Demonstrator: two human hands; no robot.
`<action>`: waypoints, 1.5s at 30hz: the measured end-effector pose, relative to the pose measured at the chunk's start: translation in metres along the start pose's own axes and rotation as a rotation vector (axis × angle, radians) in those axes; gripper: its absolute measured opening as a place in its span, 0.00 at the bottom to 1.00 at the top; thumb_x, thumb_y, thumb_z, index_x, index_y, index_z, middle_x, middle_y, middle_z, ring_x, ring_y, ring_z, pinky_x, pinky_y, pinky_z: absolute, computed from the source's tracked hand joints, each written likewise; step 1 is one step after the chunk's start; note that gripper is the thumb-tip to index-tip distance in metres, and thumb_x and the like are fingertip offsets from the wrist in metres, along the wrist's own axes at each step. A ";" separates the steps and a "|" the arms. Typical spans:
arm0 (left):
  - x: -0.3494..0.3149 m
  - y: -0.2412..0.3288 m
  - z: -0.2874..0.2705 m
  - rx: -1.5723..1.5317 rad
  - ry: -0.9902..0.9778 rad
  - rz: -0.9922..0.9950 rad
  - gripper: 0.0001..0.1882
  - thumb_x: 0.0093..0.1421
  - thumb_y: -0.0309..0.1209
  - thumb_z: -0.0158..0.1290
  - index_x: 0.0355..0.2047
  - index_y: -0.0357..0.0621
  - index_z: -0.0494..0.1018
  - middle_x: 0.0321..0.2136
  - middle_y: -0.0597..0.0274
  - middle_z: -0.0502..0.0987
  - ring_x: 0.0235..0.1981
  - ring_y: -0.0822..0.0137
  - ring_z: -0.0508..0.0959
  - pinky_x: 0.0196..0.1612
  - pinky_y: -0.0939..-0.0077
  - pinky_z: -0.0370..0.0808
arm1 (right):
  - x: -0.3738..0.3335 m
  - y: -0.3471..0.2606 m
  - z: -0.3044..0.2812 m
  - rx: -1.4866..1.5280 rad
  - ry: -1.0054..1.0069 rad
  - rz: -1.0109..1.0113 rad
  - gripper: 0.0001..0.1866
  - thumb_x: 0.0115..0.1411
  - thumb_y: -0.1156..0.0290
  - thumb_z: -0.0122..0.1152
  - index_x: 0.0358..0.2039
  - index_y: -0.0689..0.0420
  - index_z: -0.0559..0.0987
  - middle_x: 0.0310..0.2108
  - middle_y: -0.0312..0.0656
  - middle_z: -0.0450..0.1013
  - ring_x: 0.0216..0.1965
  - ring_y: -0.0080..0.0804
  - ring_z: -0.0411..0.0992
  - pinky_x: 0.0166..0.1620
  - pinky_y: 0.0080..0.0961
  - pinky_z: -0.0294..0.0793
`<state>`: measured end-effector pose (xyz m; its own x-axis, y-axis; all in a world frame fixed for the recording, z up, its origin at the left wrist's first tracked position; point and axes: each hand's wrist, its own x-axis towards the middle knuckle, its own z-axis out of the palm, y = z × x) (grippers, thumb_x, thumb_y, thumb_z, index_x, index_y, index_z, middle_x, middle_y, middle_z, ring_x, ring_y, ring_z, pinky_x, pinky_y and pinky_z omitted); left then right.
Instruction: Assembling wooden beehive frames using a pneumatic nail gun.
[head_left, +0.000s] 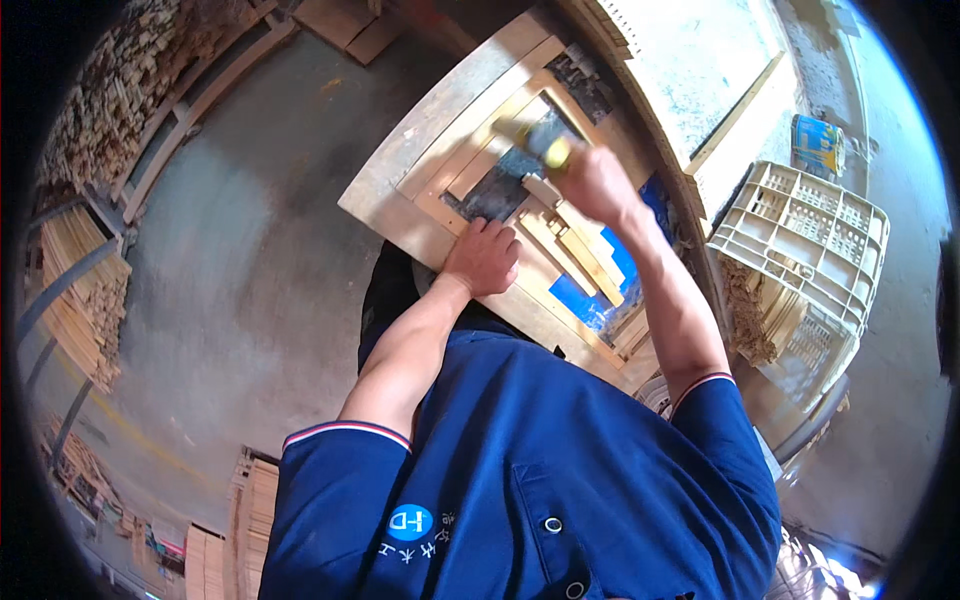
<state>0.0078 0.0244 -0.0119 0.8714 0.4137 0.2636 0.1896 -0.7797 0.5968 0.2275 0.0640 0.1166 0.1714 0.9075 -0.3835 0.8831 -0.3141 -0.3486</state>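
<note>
A light wooden frame [432, 208] lies on the workbench [385, 165] in front of me. My left hand [483, 258] is closed over the frame's near rail, with its fingers bent over the wood. Over the middle of the frame, my right hand [600, 185] is wrapped round a hand tool [545, 142] with yellow and dark parts. Motion blurs the tool, so its exact kind is unclear. Several narrow wooden strips [578, 250] lie loosely across the frame, just below my right hand. Blue sheet material [572, 300] and dark patches show through the frame's openings.
A pale work surface [690, 60] adjoins the bench's far right side. A cream plastic crate [800, 225] stands to the right, near a blue and yellow bucket [817, 145]. Stacked wood [80, 290] lines the left, beyond the grey floor [230, 260].
</note>
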 end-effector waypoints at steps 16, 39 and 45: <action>-0.025 0.000 0.042 -0.290 -0.236 -0.248 0.29 0.53 0.42 0.57 0.56 0.46 0.75 0.55 0.44 0.76 0.60 0.41 0.70 0.66 0.41 0.59 | -0.037 -0.074 0.059 -0.162 -0.151 -0.344 0.14 0.57 0.67 0.62 0.44 0.53 0.77 0.29 0.47 0.79 0.30 0.47 0.81 0.32 0.43 0.80; 0.003 0.002 -0.004 0.030 -0.048 0.052 0.12 0.45 0.37 0.61 0.28 0.49 0.75 0.29 0.59 0.73 0.36 0.56 0.74 0.43 0.57 0.69 | -0.249 0.035 0.028 0.267 0.193 0.606 0.25 0.60 0.66 0.66 0.58 0.52 0.74 0.37 0.58 0.80 0.42 0.60 0.78 0.44 0.49 0.77; 0.004 0.012 0.001 0.164 -0.152 0.108 0.13 0.46 0.38 0.62 0.31 0.51 0.74 0.32 0.59 0.74 0.38 0.54 0.74 0.43 0.56 0.69 | -0.410 0.159 0.087 0.230 0.375 1.154 0.26 0.62 0.56 0.56 0.58 0.54 0.72 0.43 0.61 0.78 0.47 0.63 0.75 0.50 0.54 0.72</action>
<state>0.0143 0.0166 -0.0044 0.9464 0.2577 0.1946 0.1516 -0.8867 0.4367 0.2594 -0.3823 0.1443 0.9471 0.0788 -0.3111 0.0411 -0.9912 -0.1258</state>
